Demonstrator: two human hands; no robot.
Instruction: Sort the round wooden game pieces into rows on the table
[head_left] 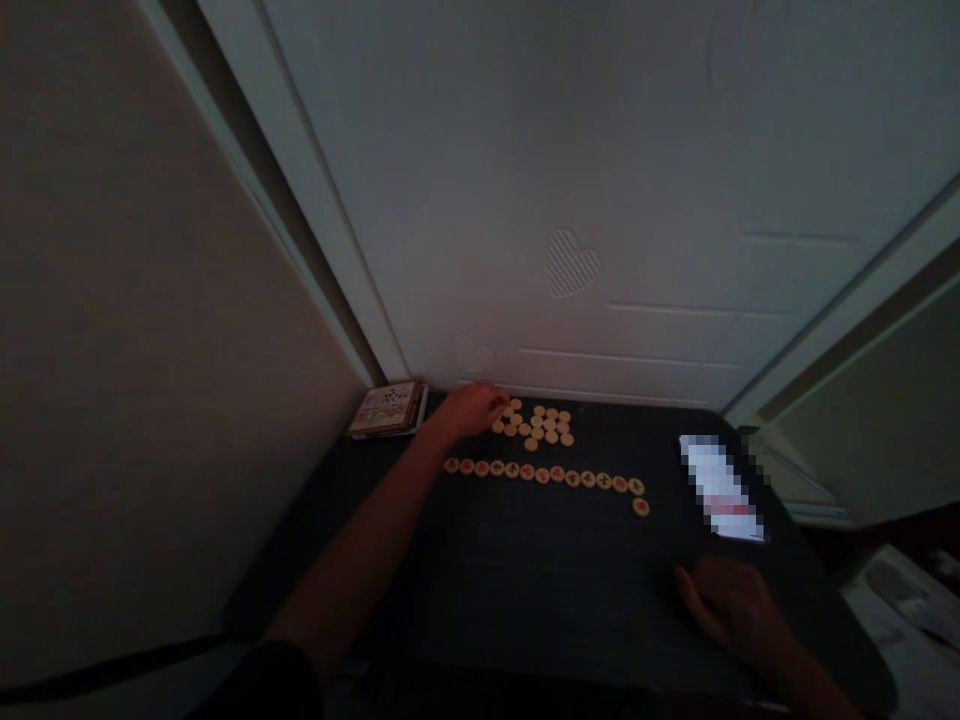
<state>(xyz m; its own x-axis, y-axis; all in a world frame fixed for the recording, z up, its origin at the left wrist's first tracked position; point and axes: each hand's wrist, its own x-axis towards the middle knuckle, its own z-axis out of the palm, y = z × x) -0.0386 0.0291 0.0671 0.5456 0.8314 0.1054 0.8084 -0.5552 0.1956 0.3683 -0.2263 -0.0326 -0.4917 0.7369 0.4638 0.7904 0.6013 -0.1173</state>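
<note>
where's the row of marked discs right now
In the head view, the row lies on the table, just nearer than the plain discs and left of the phone.

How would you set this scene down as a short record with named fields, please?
Surface: dark table
Left hand: at the left end of the plain discs; whether it grips one is unclear
Right hand: curled, near the table's right side
Plain discs: loose cluster, no markings visible
Marked discs: a row, red or dark markings; one disc sits nearer the person, by the right end
Far left corner: stacked books or boxes
Right side: pixelated bright screen
</note>
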